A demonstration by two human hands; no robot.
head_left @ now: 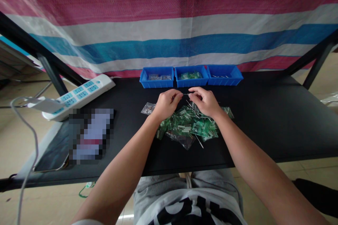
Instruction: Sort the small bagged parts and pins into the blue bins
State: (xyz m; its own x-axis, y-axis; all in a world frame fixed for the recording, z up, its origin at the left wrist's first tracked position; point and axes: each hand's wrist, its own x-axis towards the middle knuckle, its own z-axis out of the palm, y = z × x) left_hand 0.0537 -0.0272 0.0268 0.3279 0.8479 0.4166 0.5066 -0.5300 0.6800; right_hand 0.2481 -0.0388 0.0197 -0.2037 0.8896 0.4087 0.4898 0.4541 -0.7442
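My left hand (pixel 168 104) pinches one end of a thin metal pin that looks like a blind rivet (pixel 185 94). At its other end, the fingertips of my right hand (pixel 205 101) are closed on the same piece, so it lies level between the two hands. Below them spreads a pile of small green-tinted plastic bags (pixel 182 121) with metal parts inside. Loose metal rivets lie among the bags, one of them (pixel 200 142) at the pile's near edge. A clear little bag (pixel 148 108) sits beside my left wrist.
Three blue bins stand in a row behind my hands: the left bin (pixel 156 83) holds clear bags, the middle bin (pixel 191 83) green bags, the right bin (pixel 225 81) a few loose rivets. A power strip (pixel 101 93) and a blurred-out phone-like object (pixel 92 133) lie left on the black table (pixel 264 123).
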